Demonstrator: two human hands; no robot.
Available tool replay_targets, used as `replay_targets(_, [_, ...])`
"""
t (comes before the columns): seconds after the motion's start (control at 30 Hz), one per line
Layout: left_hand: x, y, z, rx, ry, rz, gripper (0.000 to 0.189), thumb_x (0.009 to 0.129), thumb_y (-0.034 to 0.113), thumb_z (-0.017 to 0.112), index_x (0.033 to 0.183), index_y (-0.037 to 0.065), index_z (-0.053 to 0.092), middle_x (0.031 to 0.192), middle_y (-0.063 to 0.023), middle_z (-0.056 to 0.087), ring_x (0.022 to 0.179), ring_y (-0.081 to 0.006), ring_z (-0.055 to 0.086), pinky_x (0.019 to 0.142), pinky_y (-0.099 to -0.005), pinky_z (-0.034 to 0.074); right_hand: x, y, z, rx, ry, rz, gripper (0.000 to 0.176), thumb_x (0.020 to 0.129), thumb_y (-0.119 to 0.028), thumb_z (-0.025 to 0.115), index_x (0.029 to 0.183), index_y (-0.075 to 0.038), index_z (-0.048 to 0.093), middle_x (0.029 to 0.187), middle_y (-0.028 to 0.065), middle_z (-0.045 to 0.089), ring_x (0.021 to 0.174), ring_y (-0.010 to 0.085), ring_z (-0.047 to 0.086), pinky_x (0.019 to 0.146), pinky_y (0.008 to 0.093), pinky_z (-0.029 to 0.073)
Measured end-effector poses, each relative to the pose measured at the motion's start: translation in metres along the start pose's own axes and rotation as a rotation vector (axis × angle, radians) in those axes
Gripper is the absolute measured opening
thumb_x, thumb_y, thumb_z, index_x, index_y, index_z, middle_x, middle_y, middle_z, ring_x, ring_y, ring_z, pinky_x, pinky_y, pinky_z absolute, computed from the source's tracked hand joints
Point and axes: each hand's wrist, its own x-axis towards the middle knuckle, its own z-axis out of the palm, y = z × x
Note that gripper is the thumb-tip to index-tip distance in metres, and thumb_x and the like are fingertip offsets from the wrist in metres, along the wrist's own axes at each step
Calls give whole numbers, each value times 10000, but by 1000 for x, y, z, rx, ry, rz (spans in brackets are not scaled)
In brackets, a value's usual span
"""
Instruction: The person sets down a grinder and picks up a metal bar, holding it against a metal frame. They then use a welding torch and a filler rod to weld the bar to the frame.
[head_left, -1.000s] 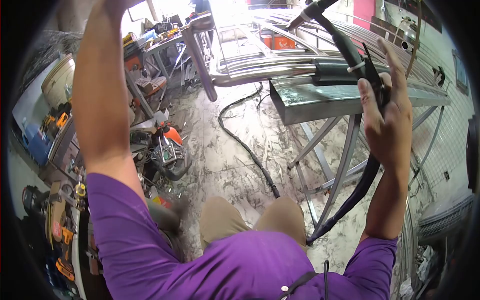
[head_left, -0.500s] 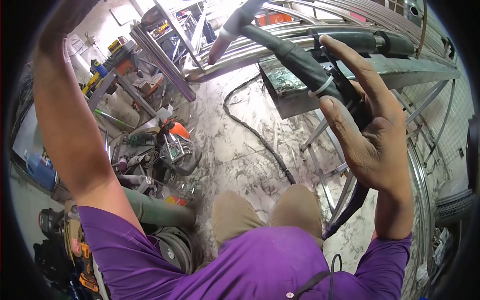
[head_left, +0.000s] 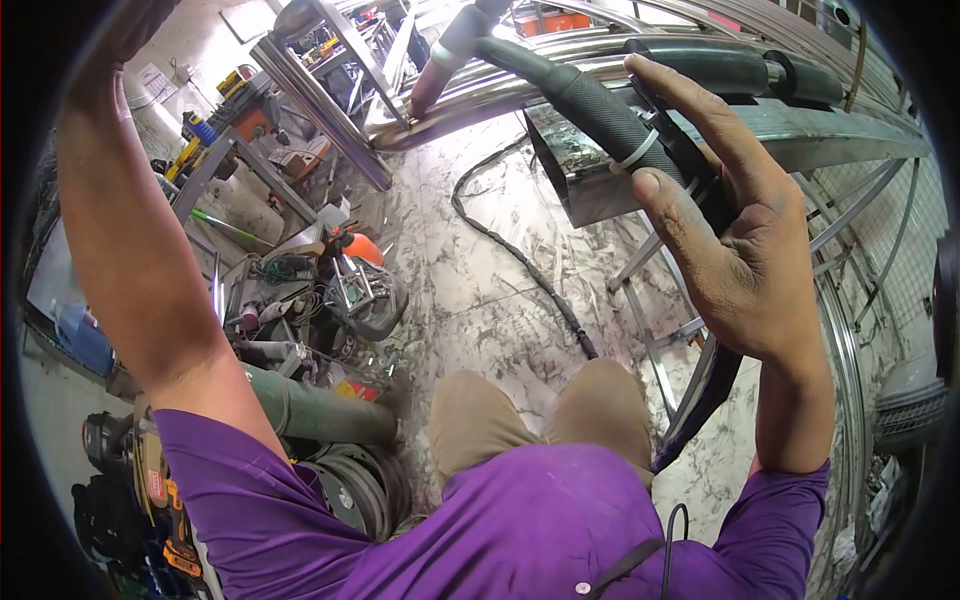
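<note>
A black TIG welding torch (head_left: pixel 600 120) with a ribbed handle lies in my right hand (head_left: pixel 745 240). Thumb and fingers close around the rear of the handle, beside a white cable tie. The torch's pinkish nozzle (head_left: pixel 432 82) points down at the corner of a shiny metal tube frame (head_left: pixel 425 130); whether it touches cannot be made out. Behind the handle, the torch's dark cable (head_left: pixel 700 410) hangs past my right forearm. My left hand (head_left: pixel 135 30) is raised at the upper left edge, dark and cut off, its fingers hidden.
A steel stand with a channel-shaped beam (head_left: pixel 800 135) and black rollers (head_left: pixel 700 70) is at the right. Tools and scraps clutter the left, with a green cylinder (head_left: pixel 320 405) near my left knee. Another dark cable (head_left: pixel 530 265) crosses the marked floor (head_left: pixel 480 330).
The view has shifted slightly. The torch's nozzle sits a little higher and appears nearer the frame corner; my right hand keeps the same grip.
</note>
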Motion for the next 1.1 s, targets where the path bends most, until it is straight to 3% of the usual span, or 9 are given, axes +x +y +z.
replay_targets(0.33, [1,0,7,18,55,-9,240,1078,316,663,1010,88,691,877,-46,705,788,-160,739,746,-360,652,2,3,3,-70,36,-31,551,1020,-128,710,1545,-59,560,1493,148,625,1383,219,585,1176,379,452])
replay_targets(0.53, [4,-1,2,33,-61,29,220,1083,296,652,981,104,681,867,-46,696,788,-171,737,770,-378,657,3,2,3,-119,32,-57,538,1014,-139,719,1528,-64,580,1489,146,636,1391,233,586,1192,390,433])
replay_targets(0.67, [5,-2,1,20,-20,-2,217,1083,296,650,977,109,678,869,-51,699,794,-174,734,772,-388,657,1,-2,-4,-102,-26,-4,505,1010,-97,690,1504,-54,599,1471,141,654,1378,233,597,1179,392,438])
replay_targets(0.9, [3,0,15,9,16,-29,212,1087,296,643,989,110,672,871,-50,702,791,-174,731,758,-377,648,1,-7,-5,-138,-39,28,460,1015,-54,634,1475,-39,613,1381,141,700,1268,213,650,1103,381,491])
replay_targets(1.03, [0,0,20,11,28,-32,210,1089,296,640,995,110,669,873,-50,704,789,-174,729,750,-371,643,2,-1,-4,-106,-19,-13,502,1020,-61,660,1513,-43,569,1430,149,661,1272,225,655,1095,386,510])
replay_targets(1.1, [0,2,18,22,46,-41,208,1090,295,638,999,110,667,874,-49,704,788,-174,728,746,-368,641,1,10,0,-70,46,-136,563,1020,-74,686,1556,-43,516,1502,157,606,1308,239,644,1110,393,523])
